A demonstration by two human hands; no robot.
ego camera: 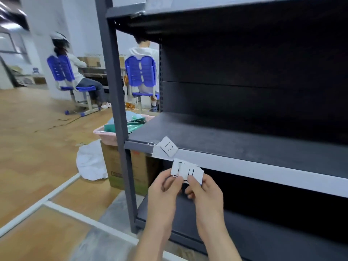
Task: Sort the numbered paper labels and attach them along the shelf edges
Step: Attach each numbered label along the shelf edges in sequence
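A small stack of white paper labels (186, 171) is held just below the middle shelf's white front edge (263, 169). Its top label reads 11. My left hand (165, 191) pinches the stack's left side and my right hand (205, 193) pinches its right side, thumbs on top. A single label marked 12 (169, 147) sits tilted at the left end of that shelf edge; whether it is stuck there I cannot tell. The dark shelf board (235, 136) behind it is bare.
The grey shelf upright (120, 117) stands to the left. Beside it sit a pink bin (105, 136) of green items, a cardboard box (122, 166) and a white bag (90, 162). Two people sit on blue chairs (140, 72) further back. The lower shelf (244, 232) lies under my hands.
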